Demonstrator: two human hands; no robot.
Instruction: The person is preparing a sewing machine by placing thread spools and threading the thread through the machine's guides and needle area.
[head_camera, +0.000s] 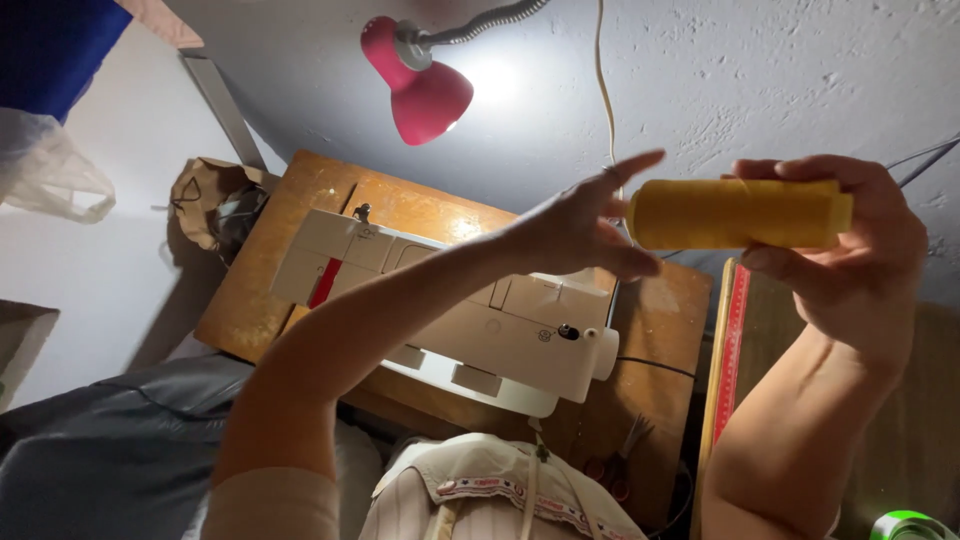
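Above sewing machine (470, 320): yellow thread spool (735, 213), horizontal, between hands.

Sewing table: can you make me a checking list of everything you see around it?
Surface: wooden sewing table, worn and shiny under the lamp light.
Job's things: yellow thread spool, held sideways up in the air; white sewing machine on the table.
Clutter: scissors at the table's near edge; brown paper bag beside the table's far corner; red and yellow ruler standing along the table's side.
Grippers: right hand wraps the spool; left hand, fingers spread, touches the spool's end.
Cables: pale cord hangs down the wall; black cord runs from the machine.
Surroundings: red gooseneck lamp, lit; rough white wall; grey cloth.
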